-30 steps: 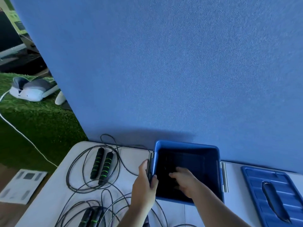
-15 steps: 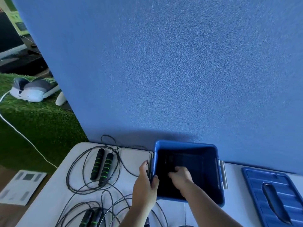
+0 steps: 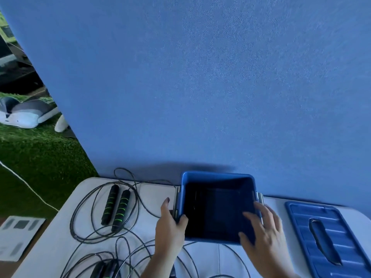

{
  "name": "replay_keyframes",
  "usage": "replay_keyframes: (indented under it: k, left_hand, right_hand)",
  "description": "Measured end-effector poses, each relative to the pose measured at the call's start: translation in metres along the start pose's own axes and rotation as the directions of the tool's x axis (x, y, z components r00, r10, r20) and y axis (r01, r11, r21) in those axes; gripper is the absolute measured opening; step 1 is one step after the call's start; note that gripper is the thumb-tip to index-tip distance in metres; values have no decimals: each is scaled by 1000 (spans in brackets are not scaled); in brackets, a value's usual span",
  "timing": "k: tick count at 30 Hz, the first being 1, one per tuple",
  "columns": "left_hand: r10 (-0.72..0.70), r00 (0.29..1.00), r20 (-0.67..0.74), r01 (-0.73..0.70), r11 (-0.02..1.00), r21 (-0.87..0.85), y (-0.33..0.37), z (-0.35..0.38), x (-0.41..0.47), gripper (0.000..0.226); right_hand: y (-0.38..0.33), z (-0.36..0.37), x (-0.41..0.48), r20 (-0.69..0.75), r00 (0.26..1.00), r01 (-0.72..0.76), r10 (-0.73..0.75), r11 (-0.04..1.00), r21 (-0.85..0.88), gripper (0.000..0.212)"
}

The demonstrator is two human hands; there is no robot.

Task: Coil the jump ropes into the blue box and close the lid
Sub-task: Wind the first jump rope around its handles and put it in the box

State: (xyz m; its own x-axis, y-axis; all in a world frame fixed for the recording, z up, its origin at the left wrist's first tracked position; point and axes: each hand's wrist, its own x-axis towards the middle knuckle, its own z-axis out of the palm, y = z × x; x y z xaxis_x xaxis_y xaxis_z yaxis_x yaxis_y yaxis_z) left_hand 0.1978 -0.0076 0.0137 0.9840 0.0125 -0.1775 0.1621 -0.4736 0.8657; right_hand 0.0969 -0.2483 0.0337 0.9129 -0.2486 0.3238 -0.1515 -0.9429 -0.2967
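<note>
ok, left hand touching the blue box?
Touching. Head view: the left hand grips the blue box at its left rim, thumb hooked over the edge, fingers outside.

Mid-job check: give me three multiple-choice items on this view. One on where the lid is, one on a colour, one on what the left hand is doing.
1. Where is the lid relative to the blue box?
A. Closed on top of it.
B. Flat on the table, to its right.
C. Standing upright inside it.

2. What colour are the rings on the jump rope handles?
A. Green.
B. Red.
C. White.

3. What is the left hand doing?
A. Lifting a rope handle.
B. Lying flat on the lid.
C. Gripping the box's left rim.

Answers:
1 B: the box stands open and the lid lies flat beside it.
2 A: green bands ring the black handles.
3 C: the thumb hooks over the rim, with the fingers on the outside.
</note>
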Motion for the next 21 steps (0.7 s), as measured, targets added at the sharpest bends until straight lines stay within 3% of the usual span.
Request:
replay_keyframes:
  k: [6, 12, 21]
  left_hand:
    - [-95, 995, -11, 95, 995, -14, 7, 2, 6, 73]
    - [-136, 991, -11, 136, 991, -13, 18, 3, 15, 70]
    - [-180, 984, 7, 180, 984, 8, 30, 10, 27, 70]
  right_hand:
    - [12, 11, -14, 53, 987, -153, 150, 985, 76, 70]
    - [12, 23, -3, 93, 974, -216, 205, 967, 138, 57]
    - [19, 17, 13, 167, 947, -298, 274, 944, 138, 61]
